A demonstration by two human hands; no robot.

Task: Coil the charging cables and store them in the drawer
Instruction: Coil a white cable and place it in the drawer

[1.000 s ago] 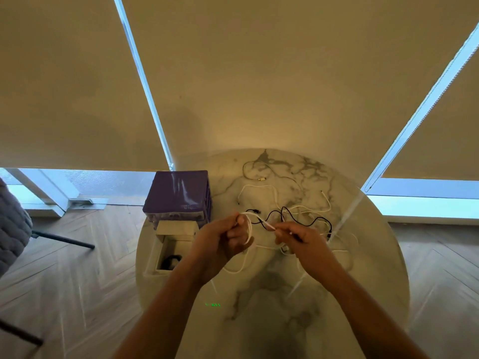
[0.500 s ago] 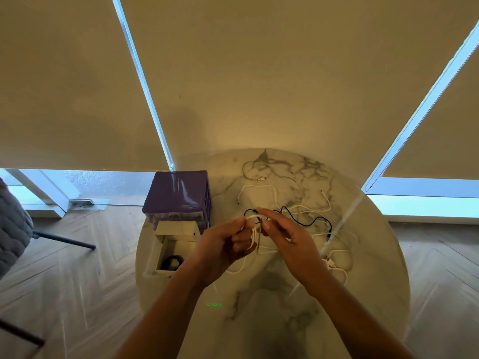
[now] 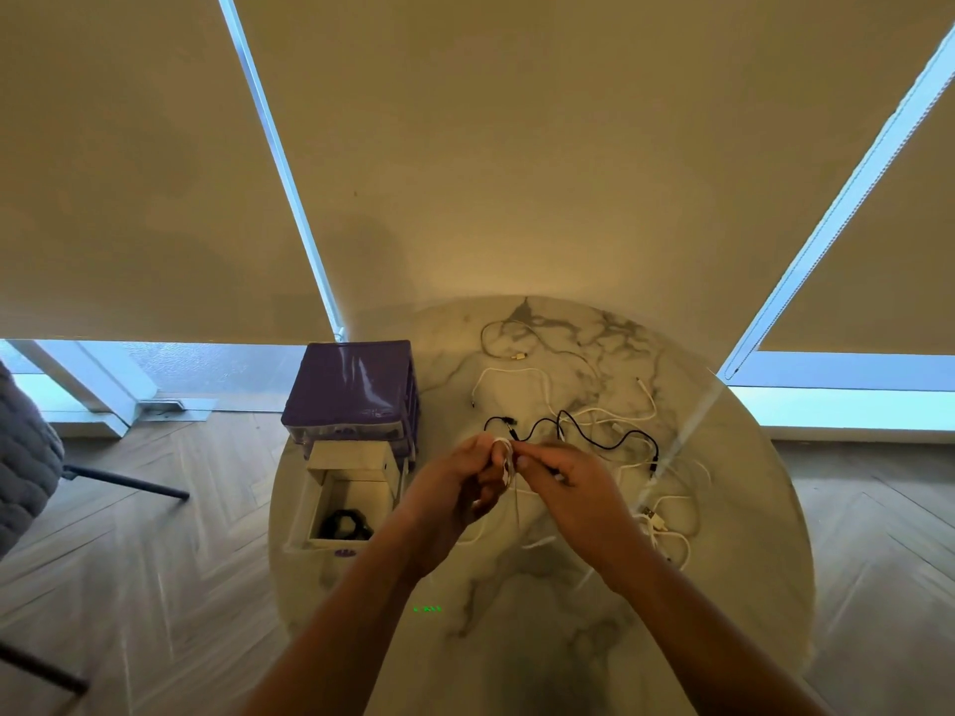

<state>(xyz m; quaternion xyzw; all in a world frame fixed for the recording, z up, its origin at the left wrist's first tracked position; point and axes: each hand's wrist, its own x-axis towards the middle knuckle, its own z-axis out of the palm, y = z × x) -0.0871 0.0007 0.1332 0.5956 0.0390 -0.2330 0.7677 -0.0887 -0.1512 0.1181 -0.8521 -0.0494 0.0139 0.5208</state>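
Both hands meeting above the middle of the round marble counter [image 3: 517, 638]. Left hand [image 3: 455, 488] clenched round a small white cable [image 3: 504, 457] coil, only a few loops showing between thumb and fingers, the rest of the coil hidden inside the fist. Right hand [image 3: 573, 478] pinching the same cable just right of the left grip, fingertips touching the loops; exact hold hard to make out, since the knuckles cover it. A thin white tail hanging down below the grip, blurred against the marble.

Just beyond the grip, a black cable [image 3: 584, 431] lying loose in waves on the counter, one plug end close to the left thumb. Right of the grip and beyond, a tangle of white cables [image 3: 666, 514], uncoiled, strands crossing so that separate cables cannot be counted. Farther beyond, a thin pale cable [image 3: 509, 343] curled near the far edge.

Left of the grip, a purple drawer unit [image 3: 351, 390] on the counter's edge, its lowest drawer [image 3: 343, 503] pulled open toward the camera. Inside it, a dark coiled cable [image 3: 343, 524], partly cut off by the left forearm and the drawer wall. A small green mark near the wrists, too small to read.
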